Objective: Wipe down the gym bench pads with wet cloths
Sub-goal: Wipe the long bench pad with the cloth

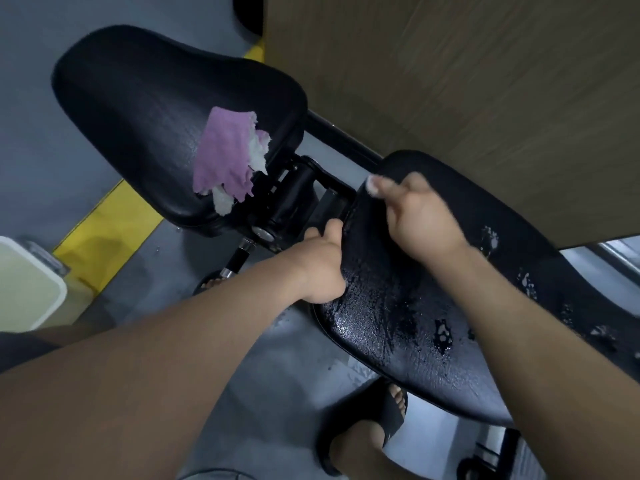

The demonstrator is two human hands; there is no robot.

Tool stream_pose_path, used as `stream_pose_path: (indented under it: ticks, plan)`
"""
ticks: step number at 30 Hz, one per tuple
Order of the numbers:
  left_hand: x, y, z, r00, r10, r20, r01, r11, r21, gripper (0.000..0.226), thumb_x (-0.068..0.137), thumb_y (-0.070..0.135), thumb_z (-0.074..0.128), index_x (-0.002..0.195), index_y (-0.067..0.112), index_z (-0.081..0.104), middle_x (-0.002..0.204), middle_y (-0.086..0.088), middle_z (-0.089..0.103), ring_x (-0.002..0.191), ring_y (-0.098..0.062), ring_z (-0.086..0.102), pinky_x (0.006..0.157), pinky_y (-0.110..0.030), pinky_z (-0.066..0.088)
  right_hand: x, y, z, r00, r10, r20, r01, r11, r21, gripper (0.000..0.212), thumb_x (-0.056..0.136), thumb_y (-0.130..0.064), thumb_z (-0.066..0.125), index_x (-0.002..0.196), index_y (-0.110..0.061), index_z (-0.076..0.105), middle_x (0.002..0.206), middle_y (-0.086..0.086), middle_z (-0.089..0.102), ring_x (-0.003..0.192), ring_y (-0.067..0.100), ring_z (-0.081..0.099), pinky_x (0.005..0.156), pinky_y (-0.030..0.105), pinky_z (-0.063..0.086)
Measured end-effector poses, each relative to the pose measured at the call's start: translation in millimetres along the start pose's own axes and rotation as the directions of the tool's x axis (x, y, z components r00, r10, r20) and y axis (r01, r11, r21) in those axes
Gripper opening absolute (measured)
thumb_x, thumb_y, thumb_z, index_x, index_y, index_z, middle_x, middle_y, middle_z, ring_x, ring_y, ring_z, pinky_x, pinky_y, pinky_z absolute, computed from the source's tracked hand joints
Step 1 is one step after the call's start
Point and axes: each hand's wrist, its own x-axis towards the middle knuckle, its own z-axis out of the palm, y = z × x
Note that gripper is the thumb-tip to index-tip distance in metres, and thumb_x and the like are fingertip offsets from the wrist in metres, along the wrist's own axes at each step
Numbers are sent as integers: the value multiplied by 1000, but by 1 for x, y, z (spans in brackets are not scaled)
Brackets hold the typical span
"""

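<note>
Back pad (398, 323) lies wet and glossy at lower right. Its far long edge runs close along a wooden panel (450, 81), and its near edge is open to the grey floor (34, 133). The seat pad (138, 116) sits up-left across the black hinge (294, 195), with floor open round its left side. A purple-and-white cloth (225, 157) lies on the seat pad's narrow end, spilling toward the hinge, apart from both hands. The left grip (322, 268) clasps the back pad's near edge by its narrow end, fingers curled under. The right grip (419, 216) rests atop that end, fingers curled; blur hides whether it holds anything.
</note>
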Motion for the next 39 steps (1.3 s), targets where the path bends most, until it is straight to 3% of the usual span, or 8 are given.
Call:
stream_pose_path:
  ticks: [3, 8, 15, 19, 23, 28, 35, 39]
  plan:
    - [-1, 0, 2, 1000, 1, -10, 0, 1000, 15, 90, 93, 13, 65, 155, 30, 3, 143, -12, 30, 121, -33, 53, 95, -40, 50, 12, 2, 1, 994, 102, -28, -102, 995, -11, 46, 97, -6, 51, 139, -20, 61, 96, 13, 47, 69, 37, 55, 66, 41, 51]
    - [1, -2, 1, 1000, 11, 12, -12, 1000, 20, 91, 91, 17, 67, 153, 31, 2, 141, -12, 30, 128, -35, 50, 104, -46, 48, -20, -20, 3, 995, -89, 37, 88, 996, 32, 54, 88, 3, 55, 139, -14, 61, 96, 15, 52, 65, 36, 56, 62, 39, 55]
    - [1, 0, 4, 1000, 4, -10, -3, 999, 32, 88, 92, 17, 68, 152, 30, 5, 139, -10, 30, 122, -34, 53, 95, -41, 49, 30, 11, 8, 981, 190, -45, -191, 982, -13, 47, 94, -4, 50, 136, -20, 64, 105, 20, 52, 73, 44, 58, 72, 50, 57]
    - [5, 3, 1, 1000, 9, -11, -8, 998, 70, 91, 91, 15, 68, 154, 26, 3, 145, -15, 29, 124, -35, 53, 92, -38, 47, 7, -10, 8, 999, 12, 42, -12, 1000, -1, 49, 90, -2, 52, 135, -19, 62, 100, 17, 51, 69, 42, 57, 64, 46, 56]
    - [6, 12, -3, 1000, 18, 5, -18, 990, 143, 117, 93, 10, 69, 154, 41, -26, 164, -12, 5, 117, -35, 58, 83, -36, 48, 32, 21, 3, 994, 104, 26, -103, 994, -33, 52, 96, -4, 49, 142, -26, 59, 110, 18, 53, 79, 42, 62, 80, 44, 57]
    - [7, 16, -8, 999, 26, 25, -30, 982, 187, 118, 92, 14, 72, 155, 43, -25, 162, -14, 8, 117, -34, 58, 89, -38, 52, 62, 34, -2, 931, 345, 116, -336, 937, -91, 54, 96, -10, 46, 150, -18, 47, 134, 23, 46, 109, 44, 59, 102, 41, 51]
    - [12, 24, -5, 1000, -9, 30, 2, 975, 222, 124, 92, 5, 69, 149, 46, -34, 167, -10, -6, 107, -30, 61, 74, -33, 49, 58, 51, 2, 982, 19, 187, 1, 994, -106, 55, 92, 1, 52, 145, -13, 48, 115, 18, 57, 84, 26, 56, 78, 29, 50]
    - [11, 24, -4, 1000, 3, 25, -9, 974, 224, 125, 92, 6, 69, 148, 47, -35, 167, -9, -4, 89, -22, 61, 64, -28, 47, 52, 79, 5, 985, 159, 62, -159, 987, -13, 60, 91, 6, 54, 146, -19, 53, 126, 17, 55, 100, 24, 64, 95, 37, 56]
